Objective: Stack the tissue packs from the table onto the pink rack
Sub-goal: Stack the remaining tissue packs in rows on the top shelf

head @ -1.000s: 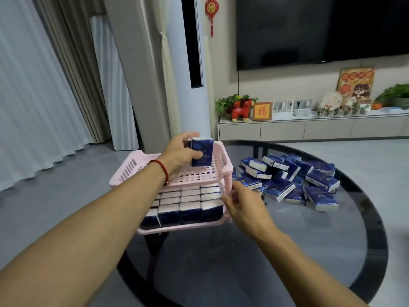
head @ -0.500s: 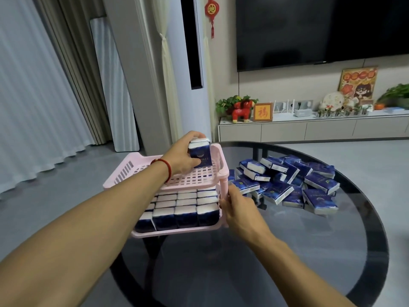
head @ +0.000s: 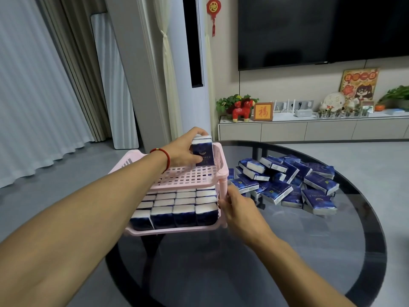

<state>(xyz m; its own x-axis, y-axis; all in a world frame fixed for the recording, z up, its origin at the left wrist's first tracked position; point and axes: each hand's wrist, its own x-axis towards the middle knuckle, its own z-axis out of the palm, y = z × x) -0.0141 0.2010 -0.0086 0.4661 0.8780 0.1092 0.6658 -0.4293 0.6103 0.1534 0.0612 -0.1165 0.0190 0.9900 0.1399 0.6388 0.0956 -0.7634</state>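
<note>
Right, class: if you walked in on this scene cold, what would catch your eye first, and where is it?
First, the pink rack at the glass table's left edge, its lower shelf packed with rows of blue tissue packs. Next, the left hand standing one pack upright in the top shelf's far right corner while the right hand steadies the rack's post. Right of the rack lies a loose heap of packs.
</note>
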